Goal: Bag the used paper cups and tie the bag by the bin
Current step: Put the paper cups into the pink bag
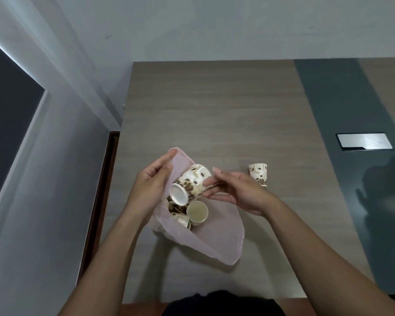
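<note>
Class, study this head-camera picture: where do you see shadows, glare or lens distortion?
Head view: a dark shadow of the person falls on the table at right; the metal plate shows a bright reflection; the wide-angle lens bends the wall lines at left; the hands' edges look slightly soft.

My left hand [152,187] and right hand [238,192] are bare, with no rings, watch or gloves. Both forearms are uncovered, no sleeves showing. At the bottom centre of the frame sits my dark clothing [221,303].

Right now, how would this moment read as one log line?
step: bagging | left hand: holds pink plastic bag open | right hand: tipping bean-patterned paper cup in | one cup left on table
</note>
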